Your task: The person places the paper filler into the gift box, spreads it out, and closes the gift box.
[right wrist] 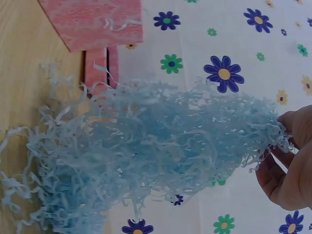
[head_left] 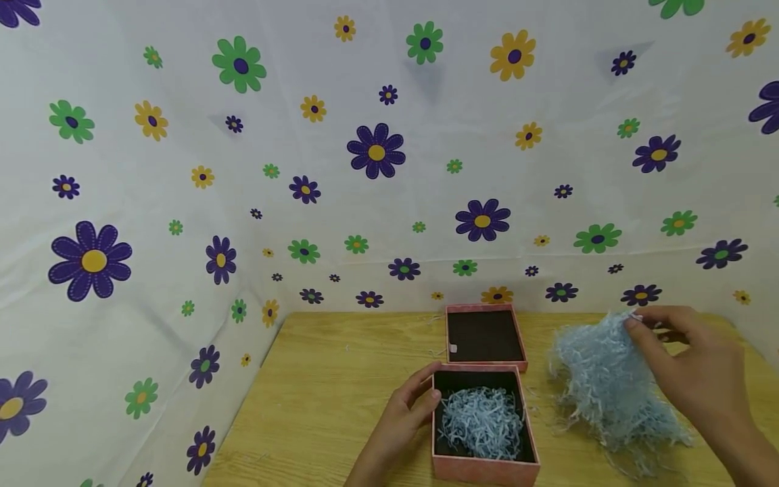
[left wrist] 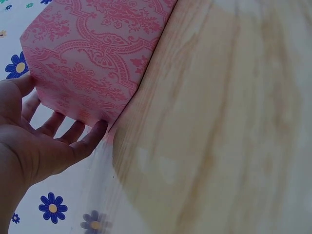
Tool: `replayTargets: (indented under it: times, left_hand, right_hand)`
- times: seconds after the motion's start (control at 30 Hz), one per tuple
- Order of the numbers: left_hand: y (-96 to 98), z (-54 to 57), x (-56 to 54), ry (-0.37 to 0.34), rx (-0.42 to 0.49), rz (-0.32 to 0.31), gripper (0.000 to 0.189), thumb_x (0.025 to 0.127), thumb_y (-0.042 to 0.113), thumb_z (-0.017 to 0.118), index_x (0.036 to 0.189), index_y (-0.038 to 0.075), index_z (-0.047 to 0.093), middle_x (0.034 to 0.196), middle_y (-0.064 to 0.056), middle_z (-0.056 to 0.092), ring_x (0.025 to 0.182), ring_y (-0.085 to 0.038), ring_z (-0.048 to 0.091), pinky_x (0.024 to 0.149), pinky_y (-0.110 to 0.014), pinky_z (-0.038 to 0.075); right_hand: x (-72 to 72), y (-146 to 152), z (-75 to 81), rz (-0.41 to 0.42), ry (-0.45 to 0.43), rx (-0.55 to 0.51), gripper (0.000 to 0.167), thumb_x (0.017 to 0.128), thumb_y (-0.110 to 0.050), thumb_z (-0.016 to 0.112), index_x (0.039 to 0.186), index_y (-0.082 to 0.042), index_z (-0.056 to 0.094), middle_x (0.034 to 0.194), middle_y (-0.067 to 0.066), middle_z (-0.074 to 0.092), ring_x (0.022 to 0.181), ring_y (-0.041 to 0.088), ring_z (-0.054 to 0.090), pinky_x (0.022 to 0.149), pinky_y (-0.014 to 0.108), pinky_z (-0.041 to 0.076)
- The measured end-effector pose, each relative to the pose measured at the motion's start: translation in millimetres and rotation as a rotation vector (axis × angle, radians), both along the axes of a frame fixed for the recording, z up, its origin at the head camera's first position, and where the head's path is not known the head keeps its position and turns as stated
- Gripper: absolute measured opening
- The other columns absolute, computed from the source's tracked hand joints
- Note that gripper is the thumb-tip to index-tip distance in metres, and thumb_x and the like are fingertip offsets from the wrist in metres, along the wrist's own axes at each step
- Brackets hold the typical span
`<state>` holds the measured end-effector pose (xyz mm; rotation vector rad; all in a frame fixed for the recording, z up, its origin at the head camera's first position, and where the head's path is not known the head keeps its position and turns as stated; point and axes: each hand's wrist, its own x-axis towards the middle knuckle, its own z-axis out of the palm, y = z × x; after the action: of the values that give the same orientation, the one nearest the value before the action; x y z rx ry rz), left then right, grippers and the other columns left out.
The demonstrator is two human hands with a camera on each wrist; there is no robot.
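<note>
A pink patterned box [head_left: 485,469] with a dark inside stands at the table's front, a nest of pale blue shredded paper [head_left: 481,421] in it. My left hand [head_left: 397,414] holds the box at its left side, thumb by the rim. Its fingertips rest along the patterned wall in the left wrist view. To the right of the box, my right hand [head_left: 706,365] pinches the top of a big clump of blue shredded paper [right wrist: 161,139]. The clump hangs down in a loose, stretched mass, with strands trailing at its lower end.
Behind the box lies its pink lid [head_left: 485,336], dark inside facing up, with a small pale tag near one corner. Stray paper shreds dot the wooden table [head_left: 328,399]. A white cloth [head_left: 420,203] printed with flowers rises behind and to the sides.
</note>
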<state>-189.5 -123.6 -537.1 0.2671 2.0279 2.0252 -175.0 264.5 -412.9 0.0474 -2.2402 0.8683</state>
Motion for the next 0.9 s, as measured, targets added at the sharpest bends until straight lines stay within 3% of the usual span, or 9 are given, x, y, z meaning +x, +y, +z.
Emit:
replayTargets:
  times: [0.07, 0.1, 0.2, 0.23, 0.33, 0.47, 0.53, 0.73, 0.9]
  left_hand:
    - [-0.3, -0.2, -0.2, 0.007, 0.003, -0.002, 0.051, 0.109, 0.028, 0.060, 0.159, 0.026, 0.051, 0.167, 0.000, 0.042, 0.155, -0.042, 0.033, 0.109, -0.058, 0.050]
    - [-0.5, -0.4, -0.3, 0.012, 0.003, -0.002, 0.051, 0.109, 0.028, 0.060, 0.159, 0.026, 0.050, 0.167, 0.000, 0.042, 0.155, -0.041, 0.033, 0.109, -0.058, 0.050]
    - [-1.0, -0.9, -0.8, 0.019, 0.011, -0.001, 0.051, 0.110, 0.028, 0.060, 0.160, 0.024, 0.050, 0.166, 0.000, 0.042, 0.155, -0.041, 0.033, 0.110, -0.058, 0.049]
    - [-1.3, -1.2, -0.9, 0.018, 0.011, -0.002, 0.051, 0.110, 0.028, 0.060, 0.160, 0.024, 0.050, 0.166, 0.000, 0.042, 0.155, -0.041, 0.033, 0.110, -0.059, 0.049]
    - [-1.6, -1.8, -0.6, 0.014, 0.007, 0.000, 0.051, 0.110, 0.029, 0.060, 0.160, 0.024, 0.050, 0.166, 0.000, 0.043, 0.155, -0.041, 0.033, 0.111, -0.058, 0.048]
    - [-2.5, -2.1, -0.1, 0.010, -0.003, -0.001, 0.051, 0.110, 0.029, 0.059, 0.159, 0.025, 0.050, 0.166, 0.000, 0.042, 0.155, -0.041, 0.033, 0.111, -0.057, 0.048]
    - [-2.6, -2.5, -0.4, 0.014, -0.001, -0.003, 0.050, 0.110, 0.028, 0.059, 0.159, 0.025, 0.050, 0.166, -0.001, 0.042, 0.155, -0.041, 0.033, 0.110, -0.057, 0.049]
    - [-2.3, -3.2, -1.3, 0.024, -0.005, -0.009, 0.050, 0.110, 0.028, 0.059, 0.159, 0.025, 0.051, 0.166, -0.002, 0.042, 0.155, -0.042, 0.033, 0.110, -0.057, 0.050]
    - [-1.6, -2.7, -2.1, 0.023, -0.006, -0.023, 0.050, 0.111, 0.026, 0.058, 0.160, 0.025, 0.049, 0.167, -0.002, 0.041, 0.155, -0.043, 0.032, 0.108, -0.056, 0.051]
  right_hand:
    - [0.5, -1, 7.1, -0.002, 0.019, -0.016, 0.017, 0.094, -0.001, 0.077, 0.111, 0.003, 0.074, 0.100, 0.002, 0.071, 0.087, -0.025, 0.043, 0.072, -0.001, 0.036]
    - [0.3, -2, 10.7, -0.006, 0.028, -0.021, 0.017, 0.095, -0.001, 0.077, 0.111, 0.003, 0.075, 0.098, -0.006, 0.068, 0.086, -0.024, 0.043, 0.071, 0.000, 0.036]
    - [-0.1, -4, 23.3, -0.002, 0.057, -0.026, 0.018, 0.095, 0.001, 0.076, 0.112, 0.006, 0.074, 0.099, 0.002, 0.072, 0.087, -0.023, 0.044, 0.072, 0.001, 0.036]
    - [0.0, -5, 27.6, 0.000, 0.067, -0.028, 0.018, 0.095, 0.002, 0.075, 0.113, 0.007, 0.074, 0.100, 0.012, 0.072, 0.088, -0.023, 0.043, 0.074, 0.001, 0.035]
    - [0.9, -7, 40.5, -0.027, 0.062, -0.039, 0.021, 0.098, 0.000, 0.072, 0.118, 0.007, 0.072, 0.109, 0.010, 0.070, 0.094, -0.023, 0.041, 0.081, 0.002, 0.032]
    - [1.5, -7, 55.7, -0.036, 0.067, -0.081, 0.024, 0.100, -0.002, 0.071, 0.122, 0.006, 0.071, 0.111, -0.024, 0.058, 0.097, -0.019, 0.043, 0.085, 0.003, 0.032]
    - [0.8, -6, 61.7, -0.015, 0.095, -0.093, 0.023, 0.099, -0.001, 0.071, 0.121, 0.007, 0.071, 0.108, -0.034, 0.049, 0.097, -0.017, 0.045, 0.086, 0.004, 0.034]
    - [-2.7, -3, 75.2, 0.079, 0.221, -0.088, 0.019, 0.097, 0.007, 0.069, 0.115, 0.014, 0.070, 0.108, -0.034, 0.051, 0.102, -0.015, 0.048, 0.088, 0.008, 0.035]
    - [-2.7, 1, 84.8, 0.087, 0.299, -0.089, 0.021, 0.100, 0.006, 0.067, 0.117, 0.018, 0.069, 0.115, -0.037, 0.050, 0.105, -0.015, 0.047, 0.088, 0.009, 0.035]
